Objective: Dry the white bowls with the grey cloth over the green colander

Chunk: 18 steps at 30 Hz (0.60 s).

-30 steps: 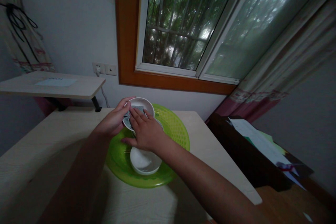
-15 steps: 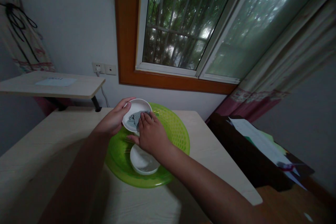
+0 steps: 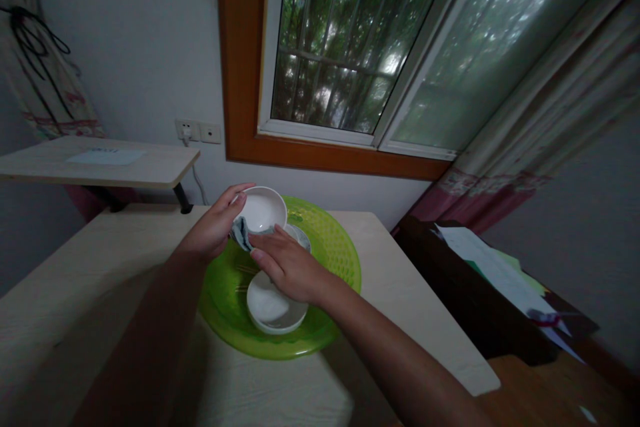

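Observation:
My left hand (image 3: 219,221) grips a white bowl (image 3: 263,207) by its left rim, tilted so the inside faces me. With my right hand (image 3: 287,262) I press a grey-green cloth (image 3: 241,233) against the bowl's near edge; part of the cloth is hidden under the fingers. Both hands are over a green plastic basket (image 3: 345,257) with a perforated pattern. In it, below my right hand, sits a second white bowl (image 3: 275,310). Another white dish (image 3: 300,238) shows partly behind my right fingers. Some thin sticks (image 3: 243,288) lie in the basket, left of the second bowl.
The basket stands on a pale wooden table (image 3: 400,293). A raised shelf (image 3: 165,167) with a paper sheet is at the back left. Wall sockets (image 3: 197,131) and a window (image 3: 345,47) are behind. Papers (image 3: 495,267) lie on a dark surface at right.
My right hand and the cloth have moved from inside the held bowl down to its near rim. The bowl's inside is now uncovered. My left hand keeps its hold.

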Available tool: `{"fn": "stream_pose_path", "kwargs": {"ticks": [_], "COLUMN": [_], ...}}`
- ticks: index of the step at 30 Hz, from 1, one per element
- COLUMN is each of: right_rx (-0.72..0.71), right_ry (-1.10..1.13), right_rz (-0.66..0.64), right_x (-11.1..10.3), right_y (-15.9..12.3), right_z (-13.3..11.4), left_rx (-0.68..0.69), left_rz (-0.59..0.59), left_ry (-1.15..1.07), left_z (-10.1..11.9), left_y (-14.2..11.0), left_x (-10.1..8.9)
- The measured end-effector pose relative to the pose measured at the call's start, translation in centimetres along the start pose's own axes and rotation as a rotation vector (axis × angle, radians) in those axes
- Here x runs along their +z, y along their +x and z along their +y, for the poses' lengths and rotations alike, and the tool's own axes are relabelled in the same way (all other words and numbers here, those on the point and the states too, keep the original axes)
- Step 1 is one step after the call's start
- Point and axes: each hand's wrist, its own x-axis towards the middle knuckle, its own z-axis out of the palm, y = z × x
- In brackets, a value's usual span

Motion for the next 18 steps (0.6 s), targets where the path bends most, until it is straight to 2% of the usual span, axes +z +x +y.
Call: {"fn": "stream_pose_path", "kwargs": {"ticks": [5, 9, 14, 18], "right_rx": [-0.013, -0.054, -0.107, -0.078], "right_ry": [0.063, -0.038, -0.158, -0.234], "right_rz": [0.003, -0.003, 0.053, 0.096], "right_x": [-0.3, -0.3, 0.3, 0.2], "right_y": [-0.3, -0.2, 0.1, 0.7], "right_z": [0.8, 1.3, 1.9, 1.2], "left_rx": [-0.013, -0.007, 0.003, 0.001], "left_rz": [0.026, 0.046, 0.025, -0.001], "left_ry": [-0.009, -0.006, -0.008, 0.006], "left_z": [0.0, 0.2, 0.1, 0.1], "left_y": [-0.1, -0.1, -0.1, -0.2], "left_x": [0.0, 0.1, 0.2, 0.4]}}
